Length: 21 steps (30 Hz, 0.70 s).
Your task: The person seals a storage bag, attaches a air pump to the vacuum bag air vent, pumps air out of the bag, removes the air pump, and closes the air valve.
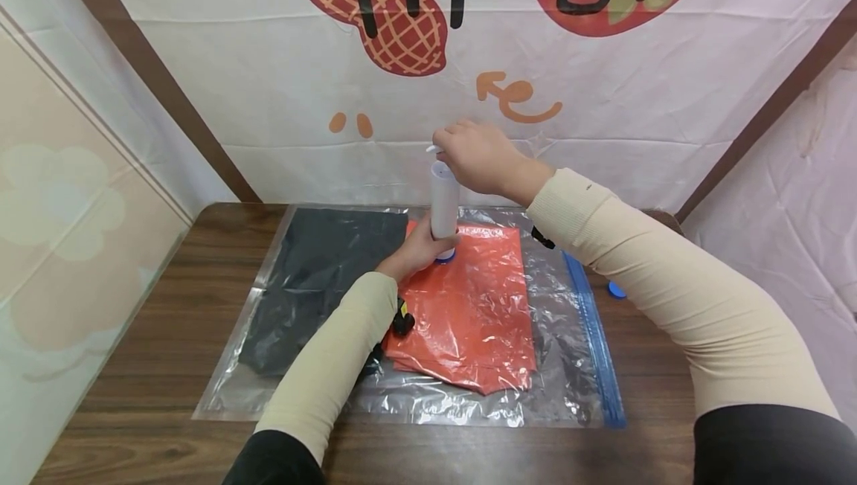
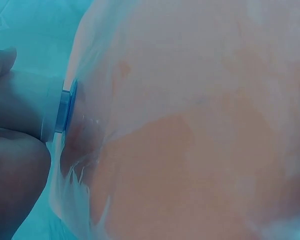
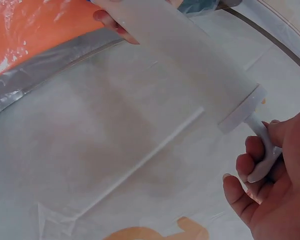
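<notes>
A white hand pump [image 1: 445,201] stands upright on the blue valve [image 1: 445,256] of a clear vacuum storage bag [image 1: 562,399]. My left hand [image 1: 418,247] grips the pump's lower end. Above it, my right hand [image 1: 483,158] holds the handle [image 3: 265,167]; the right wrist view shows fingers curled round it and a short length of stem below. Inside the bag lie a folded red item [image 1: 469,314] and a dark one [image 1: 328,269], both flat. In the left wrist view the pump's end [image 2: 27,102] meets the valve against the plastic.
The bag covers much of the brown wooden table [image 1: 154,366]. Its blue zip edge [image 1: 592,336] runs along the right side. A small blue cap [image 1: 616,290] lies on the table beyond it, near my right sleeve. A printed cloth [image 1: 281,98] hangs behind the table.
</notes>
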Each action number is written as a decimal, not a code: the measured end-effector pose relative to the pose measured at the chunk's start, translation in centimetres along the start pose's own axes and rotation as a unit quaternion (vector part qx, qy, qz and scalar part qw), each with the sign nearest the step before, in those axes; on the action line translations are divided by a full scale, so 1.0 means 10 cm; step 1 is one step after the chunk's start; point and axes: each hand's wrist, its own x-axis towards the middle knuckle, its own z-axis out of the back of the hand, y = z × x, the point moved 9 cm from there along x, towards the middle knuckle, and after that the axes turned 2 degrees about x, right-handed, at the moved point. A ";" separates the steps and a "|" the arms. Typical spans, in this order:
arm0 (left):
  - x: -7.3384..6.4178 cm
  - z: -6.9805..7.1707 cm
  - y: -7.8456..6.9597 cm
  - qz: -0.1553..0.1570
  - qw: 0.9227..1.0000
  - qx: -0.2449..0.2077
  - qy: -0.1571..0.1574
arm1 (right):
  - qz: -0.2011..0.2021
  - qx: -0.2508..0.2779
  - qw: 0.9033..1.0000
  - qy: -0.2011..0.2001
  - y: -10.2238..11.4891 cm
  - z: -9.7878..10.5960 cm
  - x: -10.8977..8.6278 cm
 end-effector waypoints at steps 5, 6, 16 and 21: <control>0.00 0.00 0.01 0.005 1.000 0.001 -0.002 | -0.001 0.000 1.000 -0.001 0.00 0.00 0.01; 0.00 0.00 0.01 0.007 1.000 0.001 -0.002 | 0.000 0.000 1.000 0.000 0.00 0.00 0.01; 0.02 0.00 0.02 0.002 1.000 0.002 -0.004 | -0.015 0.002 1.000 -0.025 -0.06 0.40 0.04; 0.02 -0.01 0.03 0.002 1.000 0.003 -0.002 | -0.024 0.009 0.998 -0.051 -0.08 0.70 0.05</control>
